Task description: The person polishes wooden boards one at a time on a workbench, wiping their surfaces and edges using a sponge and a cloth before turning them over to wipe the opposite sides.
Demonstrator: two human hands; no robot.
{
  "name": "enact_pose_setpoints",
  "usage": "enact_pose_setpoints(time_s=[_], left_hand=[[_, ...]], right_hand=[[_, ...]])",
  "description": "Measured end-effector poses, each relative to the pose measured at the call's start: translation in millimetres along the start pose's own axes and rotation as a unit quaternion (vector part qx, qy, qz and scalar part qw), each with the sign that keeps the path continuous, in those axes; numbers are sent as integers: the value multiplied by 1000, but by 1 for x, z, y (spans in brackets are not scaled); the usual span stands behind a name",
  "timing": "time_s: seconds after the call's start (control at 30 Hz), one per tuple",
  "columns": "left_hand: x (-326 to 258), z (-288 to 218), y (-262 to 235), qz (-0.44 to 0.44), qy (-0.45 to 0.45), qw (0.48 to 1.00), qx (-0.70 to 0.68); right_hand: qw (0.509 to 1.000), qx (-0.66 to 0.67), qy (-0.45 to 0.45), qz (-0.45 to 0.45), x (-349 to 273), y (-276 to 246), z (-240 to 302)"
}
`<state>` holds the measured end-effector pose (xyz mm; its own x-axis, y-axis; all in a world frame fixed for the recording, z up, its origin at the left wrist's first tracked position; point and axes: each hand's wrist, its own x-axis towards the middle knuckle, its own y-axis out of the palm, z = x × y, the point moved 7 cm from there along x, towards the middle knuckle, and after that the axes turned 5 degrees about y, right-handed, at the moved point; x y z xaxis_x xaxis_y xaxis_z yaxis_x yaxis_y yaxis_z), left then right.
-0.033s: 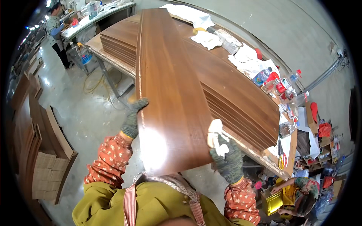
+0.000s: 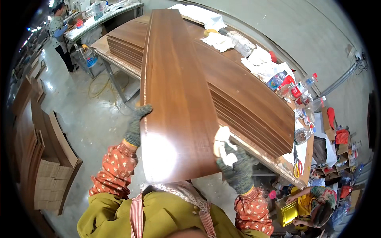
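Your left hand closes on the left edge of the long brown wood-grain panel, thumb over the upper face; the fingers pass out of sight below, so you cannot tell how far they curl. Your right hand is bent around a bunched white cloth and presses it to the panel's right edge near the close end; cloth and glove cover most of those fingertips. The panel slants from just before your waist to the far side of the worktop, lying across the right-hand panel stack and the left-hand panel stack and hiding where they meet beneath it; whether it rests on them along its length is hard to tell. A white glare washes out the grain at its near left corner. The face is smooth and glossy, the left edge paler and rough-looking, while your gloves are coarse, mottled grey-green knit. The stacked panels show thin, stepped, parallel edges. Left of your left hand, the smooth grey floor lies open; your right hand has less room, being just beside the worktop's front edge. Clear plastic bottles crowd the far right, partly overlapping.
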<state>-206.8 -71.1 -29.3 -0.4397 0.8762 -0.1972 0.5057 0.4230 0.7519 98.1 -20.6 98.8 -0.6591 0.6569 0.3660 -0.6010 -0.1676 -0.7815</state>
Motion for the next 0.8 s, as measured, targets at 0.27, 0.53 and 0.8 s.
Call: enact_pose_setpoints(time_s=[0.27,0.53,0.8], left_hand=[[-106,-102,-179,-79,293,931,201],[-228,-109,-120,58,357,923,-133],[-227,-92,-132,-164,298,939,-40]], right_hand=[[939,229,-206,155,-3,104,110],[897,262,-354,24,59,107,157],[821,95,-557,89,79,163,185]])
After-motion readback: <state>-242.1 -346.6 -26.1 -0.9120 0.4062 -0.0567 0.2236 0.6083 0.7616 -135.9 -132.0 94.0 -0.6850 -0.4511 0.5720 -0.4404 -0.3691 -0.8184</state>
